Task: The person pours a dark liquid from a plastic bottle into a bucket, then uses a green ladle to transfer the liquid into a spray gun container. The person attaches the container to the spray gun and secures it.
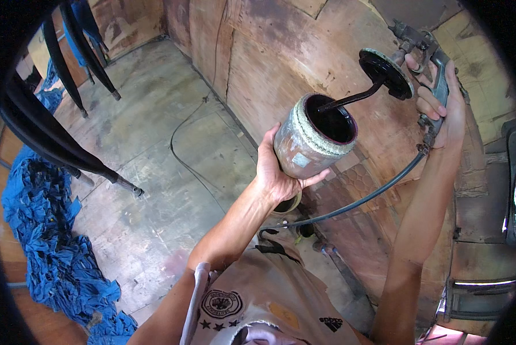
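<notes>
Metal, dull and paint-crusted, makes up the cylindrical spray-gun cup gripped from below by the left hand, fingers wrapped round its lower body and thumb along the side. Its mouth tilts up and to the right; the rim is thick with rough, pale dried residue and the inside looks black and glossy. Just above the opening, the right hand is closed round the grip of a worn grey spray gun. Under the gun hangs the round black lid, edged with the same crust, and a thin bent pickup tube reaches from it down into the cup's mouth. The lid stands clear of the rim. A dark air hose runs from the gun's base down past the right forearm. Behind both hands stand stained, reddish-brown plywood panels. The concrete floor is scuffed, a thin cable loops across it, blue rags are heaped at left, and black chair legs slant overhead.
</notes>
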### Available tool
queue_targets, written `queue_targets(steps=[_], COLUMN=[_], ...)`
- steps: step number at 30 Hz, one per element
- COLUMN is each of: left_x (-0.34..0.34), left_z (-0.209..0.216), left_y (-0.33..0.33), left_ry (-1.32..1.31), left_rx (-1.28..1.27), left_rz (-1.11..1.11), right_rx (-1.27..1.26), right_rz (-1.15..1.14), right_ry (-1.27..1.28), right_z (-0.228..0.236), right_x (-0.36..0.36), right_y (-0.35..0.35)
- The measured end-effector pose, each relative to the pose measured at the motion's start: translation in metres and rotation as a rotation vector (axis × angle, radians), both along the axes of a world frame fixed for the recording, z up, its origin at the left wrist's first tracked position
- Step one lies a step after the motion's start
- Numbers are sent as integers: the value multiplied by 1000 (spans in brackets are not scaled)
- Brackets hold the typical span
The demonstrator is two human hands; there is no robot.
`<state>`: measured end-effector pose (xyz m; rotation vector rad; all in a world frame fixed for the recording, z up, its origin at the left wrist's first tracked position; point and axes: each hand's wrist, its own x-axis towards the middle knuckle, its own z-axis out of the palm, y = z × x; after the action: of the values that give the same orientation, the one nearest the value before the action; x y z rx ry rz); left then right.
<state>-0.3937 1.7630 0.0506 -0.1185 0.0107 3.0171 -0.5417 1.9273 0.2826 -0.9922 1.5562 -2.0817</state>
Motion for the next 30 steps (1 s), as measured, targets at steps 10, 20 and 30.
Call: queue_targets(steps=[10,20,30], left_x=[-2,-27,-36], left_z=[3,-16,-61], left_y=[-2,2,-2], left_ry=[-51,-39,-67], left_rx=[-11,-35,63], left_rz=[20,-7,-36], right_rx=[23,2,50], right_rz=[37,-124,-289], right_ry=[22,56,37], right_z=[-1,-6,-50], right_x=[-7,-22,-56], right_y=[2,23,72])
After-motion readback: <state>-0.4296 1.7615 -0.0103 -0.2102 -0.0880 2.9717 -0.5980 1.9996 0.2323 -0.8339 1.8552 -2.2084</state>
